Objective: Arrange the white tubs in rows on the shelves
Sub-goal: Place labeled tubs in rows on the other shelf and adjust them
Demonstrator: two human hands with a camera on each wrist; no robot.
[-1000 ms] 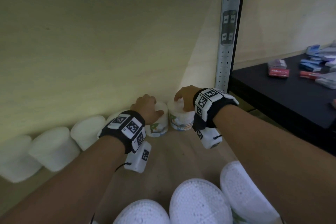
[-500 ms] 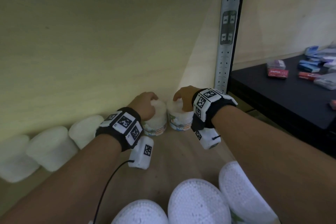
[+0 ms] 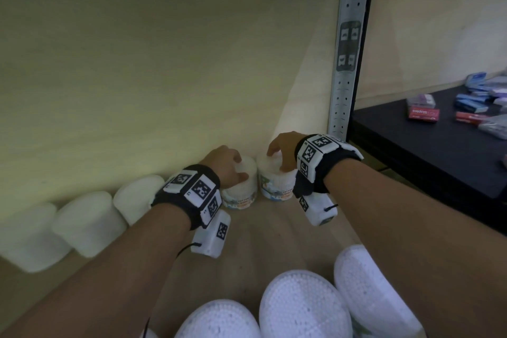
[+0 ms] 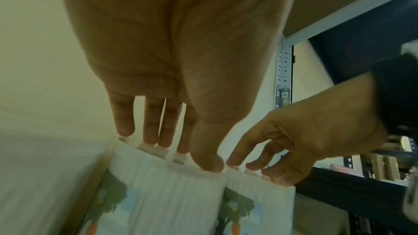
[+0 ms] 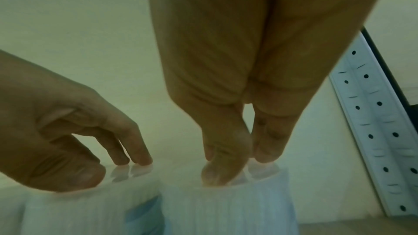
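Two white tubs with printed labels stand side by side against the back wall of the wooden shelf [image 3: 274, 236]. My left hand [image 3: 227, 166] hangs over the left tub [image 3: 242, 189]. In the left wrist view its fingertips [image 4: 151, 140] touch the far edge of the lid and the thumb sits on the near rim of this tub [image 4: 176, 196]. My right hand [image 3: 282, 149] touches the top of the right tub [image 3: 275, 189]. In the right wrist view its fingertips [image 5: 264, 158] and thumb rest on the lid of that tub [image 5: 226, 210]. Neither hand wraps around a tub's side.
More white tubs [image 3: 87, 223] line the back wall to the left, blurred. Three tubs [image 3: 301, 307] stand at the shelf's front, under my arms. A perforated metal post [image 3: 344, 68] bounds the shelf on the right. Beyond it a black shelf [image 3: 411, 156] holds small boxes [image 3: 424, 114].
My left hand has slid slightly left and back off the left tub's top, so more of the lid shows. The right hand and both tubs have hardly moved.
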